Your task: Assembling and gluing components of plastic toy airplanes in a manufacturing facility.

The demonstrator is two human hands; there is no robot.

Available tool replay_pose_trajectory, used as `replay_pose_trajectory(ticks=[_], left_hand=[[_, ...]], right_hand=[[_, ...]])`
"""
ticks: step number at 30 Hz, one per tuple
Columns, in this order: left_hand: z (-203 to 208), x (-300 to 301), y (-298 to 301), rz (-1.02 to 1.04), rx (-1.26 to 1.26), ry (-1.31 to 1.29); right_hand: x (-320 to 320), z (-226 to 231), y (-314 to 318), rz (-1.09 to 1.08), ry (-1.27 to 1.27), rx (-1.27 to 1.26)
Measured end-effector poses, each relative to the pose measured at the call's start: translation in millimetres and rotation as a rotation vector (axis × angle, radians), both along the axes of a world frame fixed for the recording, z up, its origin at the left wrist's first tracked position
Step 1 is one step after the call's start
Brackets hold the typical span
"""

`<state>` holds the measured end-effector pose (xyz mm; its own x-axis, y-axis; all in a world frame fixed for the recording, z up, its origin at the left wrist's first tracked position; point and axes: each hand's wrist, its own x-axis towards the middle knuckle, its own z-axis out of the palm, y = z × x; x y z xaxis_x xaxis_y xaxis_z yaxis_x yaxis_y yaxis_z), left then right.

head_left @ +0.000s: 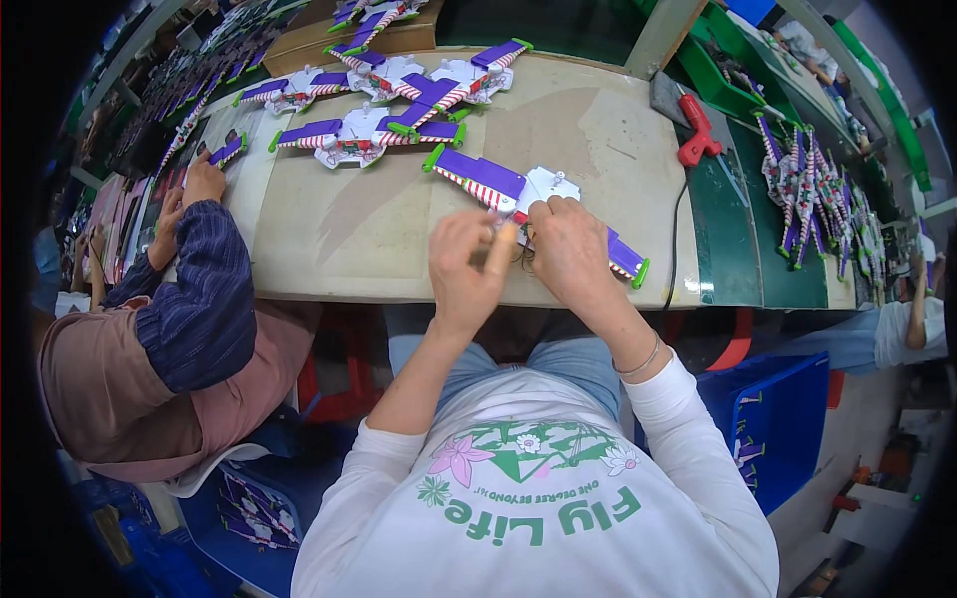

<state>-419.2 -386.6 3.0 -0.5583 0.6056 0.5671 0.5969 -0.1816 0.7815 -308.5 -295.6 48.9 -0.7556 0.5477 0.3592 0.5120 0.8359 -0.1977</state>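
Note:
A toy wing assembly (pixel 494 179) lies on the table in front of me, purple with red-and-white striped edges, green tips and a white middle piece. My right hand (pixel 570 247) is over its middle, fingers curled and closed on the assembly's inner part. Just left of it, my left hand (pixel 467 267) is raised at the near edge of the piece, its fingers bent and smeared by motion. Thin dark wires show faintly between the two hands. Whatever the fingertips pinch there is too small to make out.
More wing assemblies (pixel 351 138) stand grouped at the back left. A red glue gun (pixel 696 132) with a dark cord sits at the right. Blue bins (pixel 788 399) flank my seat. At the left, a co-worker's sleeved arm (pixel 204 294) reaches over the table.

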Motion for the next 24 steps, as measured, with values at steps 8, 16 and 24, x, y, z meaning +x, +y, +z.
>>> replay_pose_trajectory(ticks=[8, 16, 24], left_hand=[[-2.5, -6.3, 34.5, 0.183, -0.172, 0.234], [-2.4, -13.4, 32.8, 0.055, -0.221, 0.147], [3.6, -14.1, 33.4, 0.019, -0.222, 0.114]], right_hand=[[17.3, -3.1, 9.2, 0.067, 0.161, -0.279], [14.1, -9.6, 8.5, 0.067, 0.336, -0.278], [4.5, -4.3, 10.4, 0.054, 0.217, -0.188]])
